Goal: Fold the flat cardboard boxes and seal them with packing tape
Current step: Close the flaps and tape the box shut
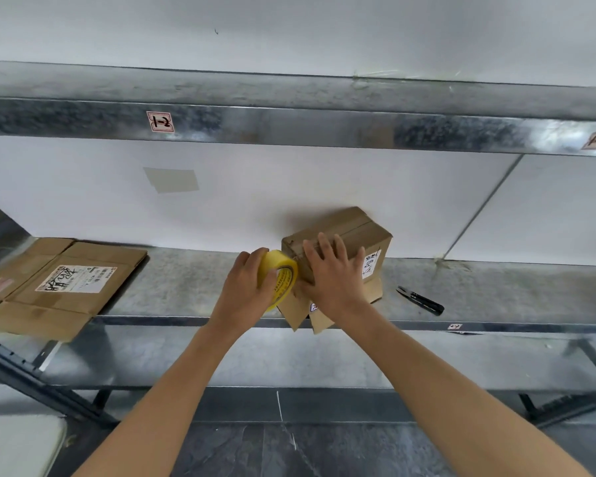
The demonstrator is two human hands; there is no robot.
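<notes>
A small folded cardboard box (358,232) stands on the metal shelf (193,280), with loose flaps hanging over the shelf's front edge. My right hand (331,270) lies flat on the box's near face, fingers spread. My left hand (246,287) grips a yellow roll of packing tape (283,275) held against the box's left side. A strip of tape runs across the box's top. A white label with handwriting shows on the box's right face.
A stack of flat cardboard boxes (59,280) with a printed label lies at the shelf's left end. A black cutter (420,299) rests on the shelf right of the box. Another metal shelf (289,125) runs overhead. Dark floor lies below.
</notes>
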